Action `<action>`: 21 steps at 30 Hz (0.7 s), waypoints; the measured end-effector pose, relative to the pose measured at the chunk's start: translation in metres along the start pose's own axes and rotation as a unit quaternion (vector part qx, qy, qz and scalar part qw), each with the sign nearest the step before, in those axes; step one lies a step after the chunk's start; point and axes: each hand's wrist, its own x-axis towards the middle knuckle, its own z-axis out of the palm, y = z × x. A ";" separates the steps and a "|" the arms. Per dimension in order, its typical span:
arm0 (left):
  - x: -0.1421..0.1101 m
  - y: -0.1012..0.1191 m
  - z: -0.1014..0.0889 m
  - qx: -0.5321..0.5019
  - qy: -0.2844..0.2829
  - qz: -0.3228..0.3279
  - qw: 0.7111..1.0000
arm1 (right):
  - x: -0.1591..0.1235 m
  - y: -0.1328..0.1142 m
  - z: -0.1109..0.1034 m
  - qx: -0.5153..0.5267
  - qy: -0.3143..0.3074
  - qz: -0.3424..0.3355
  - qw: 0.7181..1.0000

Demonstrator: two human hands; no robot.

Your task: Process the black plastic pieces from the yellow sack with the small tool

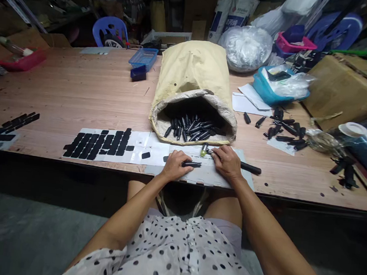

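My left hand (175, 166) is closed on a small black plastic piece (192, 164), elongated in shape, low over a grey board (204, 177) at the table's front edge. In my right hand (227, 162) is a small hammer (251, 168), its yellowish head near the sack and its black handle sticking out to the right. Just beyond both hands lies a cream sack (193, 68), its mouth toward me, with many pointed black pieces (191, 128) inside. Left of my left hand, black rounded pads (86, 145) sit in rows on white sheets (140, 139).
More black pieces (289, 130) are scattered at the right, near a blue basin (278, 88) and a cardboard box (348, 91). A blue basket (143, 57) stands behind on the left. Black strips (17, 121) lie at the far left. A pink tray (22, 61) is beyond them.
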 end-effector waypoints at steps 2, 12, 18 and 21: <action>0.002 -0.005 0.001 -0.020 0.006 0.008 1.000 | 0.000 0.001 -0.004 0.015 0.010 -0.012 1.000; 0.004 -0.008 0.006 -0.077 0.027 -0.005 0.997 | -0.012 -0.045 -0.044 0.149 0.092 0.007 0.984; 0.007 -0.007 0.004 -0.097 0.017 -0.017 0.995 | -0.028 -0.076 -0.039 0.145 0.041 0.004 0.989; 0.008 -0.006 0.005 -0.098 0.015 -0.019 0.995 | -0.031 -0.083 -0.034 0.115 0.048 -0.012 0.992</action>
